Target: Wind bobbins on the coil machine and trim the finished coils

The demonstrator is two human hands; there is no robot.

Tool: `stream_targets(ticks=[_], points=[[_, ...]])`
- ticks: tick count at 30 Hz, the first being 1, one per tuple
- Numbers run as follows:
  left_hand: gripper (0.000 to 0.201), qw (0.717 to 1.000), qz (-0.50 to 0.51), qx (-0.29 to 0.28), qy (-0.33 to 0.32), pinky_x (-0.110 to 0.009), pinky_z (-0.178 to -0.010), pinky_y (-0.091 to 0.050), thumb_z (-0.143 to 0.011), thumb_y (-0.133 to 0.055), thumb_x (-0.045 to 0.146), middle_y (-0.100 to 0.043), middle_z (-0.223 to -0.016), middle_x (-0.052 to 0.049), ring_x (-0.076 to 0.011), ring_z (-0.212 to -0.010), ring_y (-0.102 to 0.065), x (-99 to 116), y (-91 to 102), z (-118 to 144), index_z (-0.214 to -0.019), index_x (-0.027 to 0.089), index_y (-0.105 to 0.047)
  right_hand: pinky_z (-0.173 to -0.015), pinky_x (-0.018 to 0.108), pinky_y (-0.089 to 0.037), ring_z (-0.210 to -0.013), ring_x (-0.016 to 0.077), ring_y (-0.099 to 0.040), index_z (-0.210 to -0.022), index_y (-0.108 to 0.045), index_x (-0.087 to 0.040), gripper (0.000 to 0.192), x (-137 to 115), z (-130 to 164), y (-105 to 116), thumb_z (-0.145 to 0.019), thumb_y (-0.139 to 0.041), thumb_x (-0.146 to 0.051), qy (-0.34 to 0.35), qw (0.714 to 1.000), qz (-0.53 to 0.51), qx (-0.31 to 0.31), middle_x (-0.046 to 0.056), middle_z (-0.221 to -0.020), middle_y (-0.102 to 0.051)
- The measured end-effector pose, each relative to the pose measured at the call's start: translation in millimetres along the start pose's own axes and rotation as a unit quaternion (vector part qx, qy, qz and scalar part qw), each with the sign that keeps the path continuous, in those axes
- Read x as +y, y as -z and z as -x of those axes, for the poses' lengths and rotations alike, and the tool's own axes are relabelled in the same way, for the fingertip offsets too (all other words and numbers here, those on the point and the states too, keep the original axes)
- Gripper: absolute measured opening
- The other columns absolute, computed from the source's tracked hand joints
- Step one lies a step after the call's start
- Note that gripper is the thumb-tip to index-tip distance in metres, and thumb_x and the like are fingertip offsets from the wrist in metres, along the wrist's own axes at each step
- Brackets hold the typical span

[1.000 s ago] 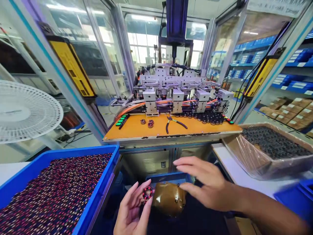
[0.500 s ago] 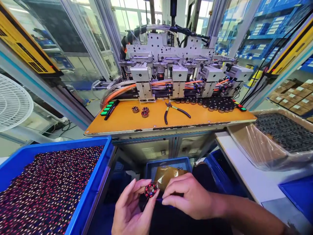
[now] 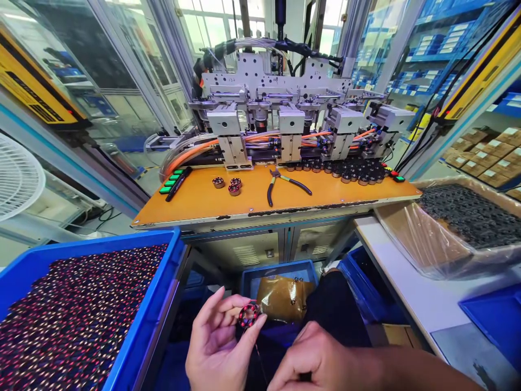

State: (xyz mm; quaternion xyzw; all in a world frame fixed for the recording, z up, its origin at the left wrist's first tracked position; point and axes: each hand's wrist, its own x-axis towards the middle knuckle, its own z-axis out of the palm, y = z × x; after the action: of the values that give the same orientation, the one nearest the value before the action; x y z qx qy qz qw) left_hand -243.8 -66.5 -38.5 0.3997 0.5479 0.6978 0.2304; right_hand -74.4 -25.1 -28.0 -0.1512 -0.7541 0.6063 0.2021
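In the lower middle, my left hand (image 3: pixel 222 345) pinches a small wound motor stator (image 3: pixel 248 315) between thumb and fingers. The stator is a dark ring with red coils around an open centre. A thin copper-coloured wire (image 3: pixel 258 353) hangs from it and slants down towards my right hand (image 3: pixel 315 358). That hand is closed at the bottom of the view, apparently pinching the wire's end. Its fingertips are partly cut off by the frame edge.
A blue bin (image 3: pixel 179 239) full of stators stands at the left. Cutting pliers (image 3: pixel 285 182) and a few stators (image 3: pixel 234 187) lie on the orange worktop (image 3: pixel 195 203) before a clamping machine (image 3: pixel 290 119). A plastic-lined box (image 3: pixel 407 233) of dark parts sits right; a blue tray (image 3: pixel 248 274) is below.
My right hand has moved down, away from the stator, and the wire now stretches between them. My left hand keeps its hold almost in place. The view has shifted slightly.
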Motion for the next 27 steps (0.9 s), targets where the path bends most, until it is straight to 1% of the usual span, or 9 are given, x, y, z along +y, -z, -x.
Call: stream_targets(ticks=[2,4,6,8,11,16,20,24,27], points=[[0.063,1.000,-0.002,-0.005,0.005,-0.021,-0.074,-0.063,-0.068,-0.081,0.009,-0.075,-0.093,0.001,-0.0128,-0.080,-0.073,2,-0.1,0,-0.125,0.026,-0.057,-0.063,0.021,-0.047,-0.062,0.0102,-0.060,-0.077,-0.072,-0.017,0.028,1,-2,5,-0.089,-0.064,-0.041,-0.003,1.000,-0.024,0.010,0.003,-0.067,-0.068],[0.064,1.000,-0.007,-0.001,-0.004,-0.022,-0.075,-0.063,-0.067,-0.082,0.008,-0.076,-0.094,0.001,-0.0132,-0.082,-0.074,5,-2.6,2,-0.123,0.027,-0.058,-0.067,0.023,-0.048,-0.067,0.0106,-0.059,-0.078,-0.070,-0.017,0.026,-3,-8,13,-0.075,-0.079,-0.041,-0.020,0.994,-0.065,0.083,0.002,-0.073,-0.067],[0.063,1.000,0.000,0.025,-0.006,-0.023,-0.077,-0.063,-0.065,-0.084,0.009,-0.077,-0.094,0.001,-0.0140,-0.082,-0.074,10,-8.1,7,-0.122,0.027,-0.060,-0.068,0.024,-0.045,-0.069,0.0098,-0.055,-0.079,-0.065,-0.016,0.040,-8,-16,20,-0.059,-0.090,-0.041,-0.056,0.976,-0.128,0.169,0.000,-0.076,-0.062],[0.060,0.998,0.014,0.057,0.003,-0.023,-0.077,-0.062,-0.066,-0.085,0.013,-0.077,-0.094,0.000,-0.0139,-0.081,-0.074,15,-15.1,14,-0.120,0.026,-0.063,-0.066,0.023,-0.041,-0.068,0.0083,-0.051,-0.079,-0.060,-0.015,0.051,-13,-23,22,-0.053,-0.092,-0.044,-0.100,0.955,-0.194,0.201,-0.002,-0.075,-0.057],[0.055,0.997,0.023,0.074,0.018,-0.019,-0.072,-0.061,-0.066,-0.087,0.019,-0.077,-0.093,0.000,-0.0129,-0.077,-0.073,21,-22.4,21,-0.117,0.025,-0.065,-0.064,0.024,-0.037,-0.066,0.0078,-0.048,-0.076,-0.056,-0.016,0.055,-14,-31,14,-0.053,-0.091,-0.052,-0.136,0.940,-0.251,0.189,-0.004,-0.072,-0.054],[0.059,0.997,0.029,0.056,0.047,-0.025,-0.073,-0.063,-0.063,-0.089,0.025,-0.075,-0.091,0.000,-0.0153,-0.078,-0.073,24,-19.3,20,-0.116,0.025,-0.064,-0.065,0.025,-0.035,-0.067,0.0092,-0.046,-0.071,-0.055,-0.016,0.050,-1,-21,-3,-0.068,-0.080,-0.059,-0.123,0.928,-0.273,0.224,-0.003,-0.069,-0.052],[0.061,0.996,0.019,0.044,0.070,-0.028,-0.073,-0.065,-0.061,-0.091,0.031,-0.075,-0.090,-0.002,-0.0179,-0.078,-0.073,25,-14.6,17,-0.114,0.023,-0.064,-0.065,0.025,-0.035,-0.067,0.0088,-0.044,-0.074,-0.054,-0.016,0.048,-2,-10,1,-0.071,-0.078,-0.058,-0.132,0.932,-0.255,0.221,-0.003,-0.070,-0.051],[0.059,0.997,-0.013,0.018,0.071,-0.033,-0.072,-0.066,-0.064,-0.088,0.036,-0.077,-0.091,-0.005,-0.0214,-0.077,-0.074,26,-15.9,22,-0.115,0.021,-0.063,-0.065,0.024,-0.037,-0.068,0.0082,-0.046,-0.078,-0.053,-0.018,0.049,-14,-15,10,-0.066,-0.083,-0.055,-0.125,0.939,-0.250,0.200,-0.004,-0.074,-0.052],[0.059,0.997,-0.011,0.006,0.081,-0.035,-0.073,-0.066,-0.064,-0.088,0.037,-0.078,-0.091,-0.006,-0.0231,-0.079,-0.075,29,-16.6,26,-0.115,0.022,-0.063,-0.066,0.025,-0.037,-0.068,0.0089,-0.047,-0.076,-0.053,-0.017,0.049,-15,-17,7,-0.071,-0.077,-0.059,-0.118,0.941,-0.249,0.199,-0.003,-0.074,-0.054]])
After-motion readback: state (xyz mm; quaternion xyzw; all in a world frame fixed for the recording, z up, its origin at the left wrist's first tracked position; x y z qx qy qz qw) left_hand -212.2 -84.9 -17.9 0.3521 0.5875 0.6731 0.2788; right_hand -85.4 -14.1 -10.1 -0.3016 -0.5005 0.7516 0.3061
